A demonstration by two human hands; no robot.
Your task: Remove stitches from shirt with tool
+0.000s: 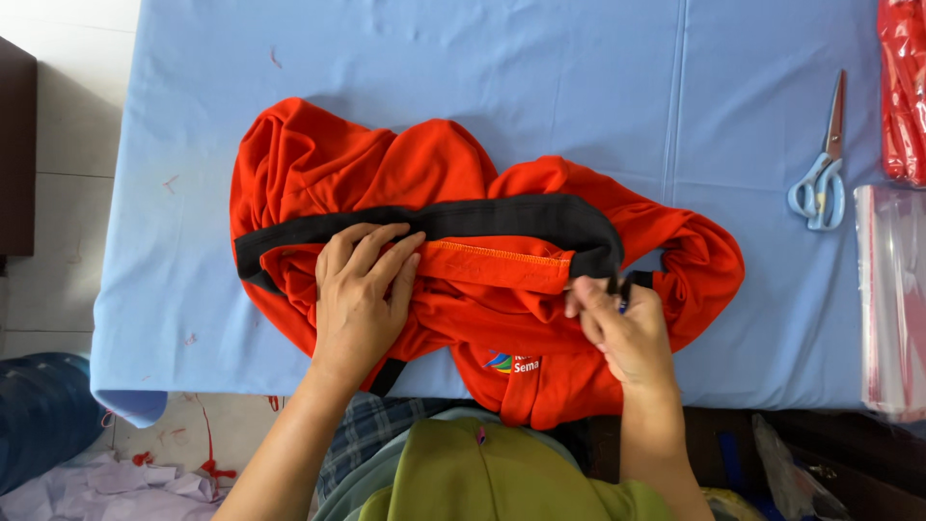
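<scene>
One table (pixel 598 87) fills the view, draped in a single light blue cloth, with a raised crease running down it right of the middle. In the middle of it lies one orange jacket (pixel 453 174), bunched into soft mounds, its near edge hanging just over the table's front. One black collar band (pixel 502 217) sweeps across it from the left edge to the right, and under that band sits one orange zipper strip (pixel 502 265) with visible stitching. One small multicoloured logo (pixel 500 362) shows low on the front panel, close to the table edge.

Off to the right, one stack of clear plastic bags (pixel 892 299) lies at the cloth's edge, and above it one bundle of red fabric (pixel 904 87) pokes into the corner. One pair of scissors (pixel 822 164) with pale blue handles rests shut just left of those, well apart from the jacket.

Now the hands, two of them. The left hand (pixel 359 299) lies flat, palm down, fingers close together and stretched over the band and the left end of the zipper strip, pressing the fabric to the table. The right hand (pixel 622 328) is at the right end of the zipper strip, where it meets the black band, thumb and fingertips pinched tight on the fabric, the other fingers curled in.

Down on the floor at the left, white paper scraps (pixel 106 478) and bits of red thread (pixel 212 468).
</scene>
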